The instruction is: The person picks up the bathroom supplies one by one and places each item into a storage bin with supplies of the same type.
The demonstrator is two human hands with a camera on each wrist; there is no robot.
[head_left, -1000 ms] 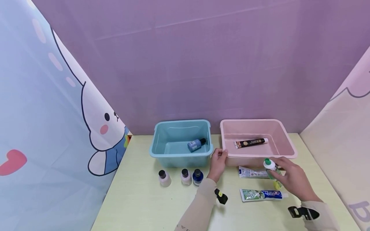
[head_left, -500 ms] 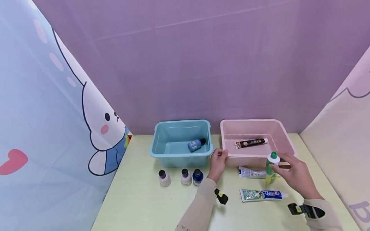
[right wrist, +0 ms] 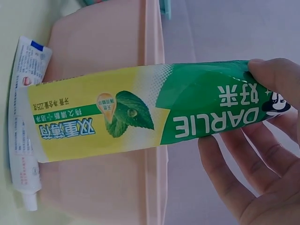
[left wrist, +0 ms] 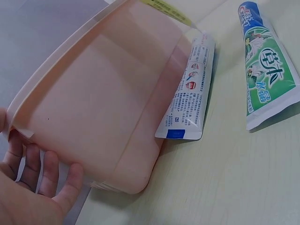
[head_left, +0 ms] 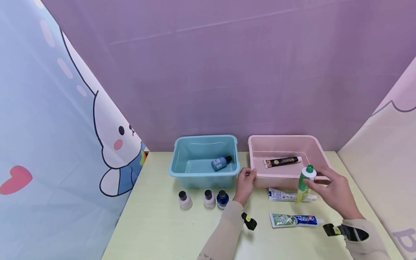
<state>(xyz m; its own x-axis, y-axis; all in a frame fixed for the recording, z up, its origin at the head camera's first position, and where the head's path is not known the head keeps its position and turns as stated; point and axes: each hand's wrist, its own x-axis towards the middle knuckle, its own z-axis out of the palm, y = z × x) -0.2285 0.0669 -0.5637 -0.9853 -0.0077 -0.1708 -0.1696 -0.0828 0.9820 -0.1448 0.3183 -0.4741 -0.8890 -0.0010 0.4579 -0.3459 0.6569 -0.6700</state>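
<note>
My right hand grips a green and yellow toothpaste tube near its green cap. The cap points up, and the tube's flat end hangs down in front of the pink bin. In the right wrist view the thumb and fingers hold the tube's green part. My left hand holds the pink bin's near left corner, thumb at the rim and fingers below it. Inside that bin lies a black toothpaste tube. A white toothpaste tube lies against the bin's front wall, partly behind the held tube in the head view.
A green and blue toothpaste tube lies nearer on the table. Left of the pink bin stands a blue bin with a blue bottle inside. Two pale bottles and a dark blue bottle stand before it.
My right hand has raised the green and yellow toothpaste tube toward the pink bin's front rim, uncovering the white tube's cap end. My left hand has stayed at the bin's corner.
</note>
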